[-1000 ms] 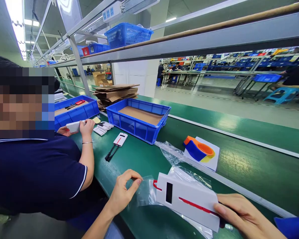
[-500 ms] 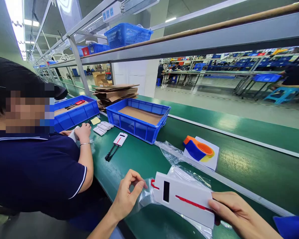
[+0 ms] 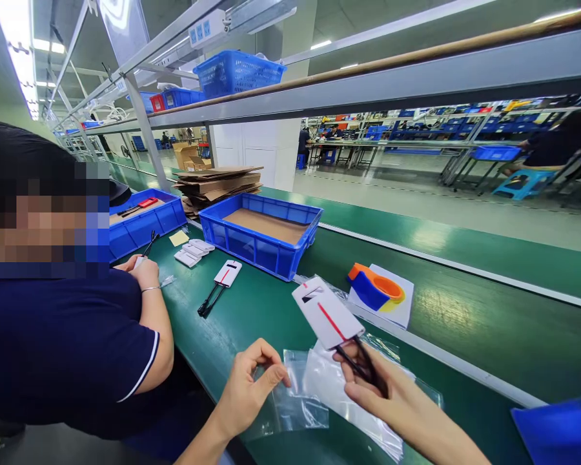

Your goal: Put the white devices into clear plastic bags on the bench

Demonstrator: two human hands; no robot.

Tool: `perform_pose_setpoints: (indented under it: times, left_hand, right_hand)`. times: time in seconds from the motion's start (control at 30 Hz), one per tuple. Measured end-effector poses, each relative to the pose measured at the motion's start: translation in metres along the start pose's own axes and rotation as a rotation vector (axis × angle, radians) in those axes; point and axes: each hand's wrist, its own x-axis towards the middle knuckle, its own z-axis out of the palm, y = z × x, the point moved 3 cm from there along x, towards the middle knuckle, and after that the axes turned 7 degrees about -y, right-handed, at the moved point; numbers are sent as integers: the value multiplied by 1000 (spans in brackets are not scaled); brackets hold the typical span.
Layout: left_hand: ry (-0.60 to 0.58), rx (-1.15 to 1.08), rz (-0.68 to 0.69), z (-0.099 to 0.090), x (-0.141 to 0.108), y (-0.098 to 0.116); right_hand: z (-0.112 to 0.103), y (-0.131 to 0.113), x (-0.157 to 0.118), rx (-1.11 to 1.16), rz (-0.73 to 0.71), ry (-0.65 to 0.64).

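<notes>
My right hand point(image 3: 375, 387) grips a flat white packet point(image 3: 326, 313) by two black cords point(image 3: 363, 365) at its lower end. The packet has a red stripe and a dark window, and is tilted above the worktop. My left hand point(image 3: 252, 387) is closed in a pinch at the edge of a clear plastic bag point(image 3: 303, 400). Under my right hand lies a stack of clear bags point(image 3: 353, 400). Farther left, a similar white packet point(image 3: 228, 274) with black cords rests on the green worktop point(image 3: 252, 310).
A blue bin point(image 3: 256, 248) lined with cardboard stands ahead, with stacked cardboard point(image 3: 217, 184) behind it. An orange and blue tape dispenser point(image 3: 375, 287) sits on white paper. At left, a co-worker point(image 3: 77, 336) handles another item near several white packets point(image 3: 193, 252).
My right hand has raised and turned the white packet, moving it up and away from the bags; its black cords now show. My left hand stays nearly in place by the bag.
</notes>
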Motion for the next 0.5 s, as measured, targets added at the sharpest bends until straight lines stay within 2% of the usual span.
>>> perform_pose_setpoints:
  times: [0.13, 0.23, 0.4, 0.5]
  left_hand:
    - [14, 96, 45, 5, 2, 5]
    - [10, 184, 81, 11, 3, 8]
    - [-16, 391, 287, 29, 5, 14]
    - [-5, 487, 381, 33, 7, 14]
  right_hand:
    - [21, -7, 2, 22, -31, -88]
    - [31, -14, 3, 43, -15, -99]
    - [46, -21, 11, 99, -59, -71]
    - [53, -19, 12, 136, -56, -141]
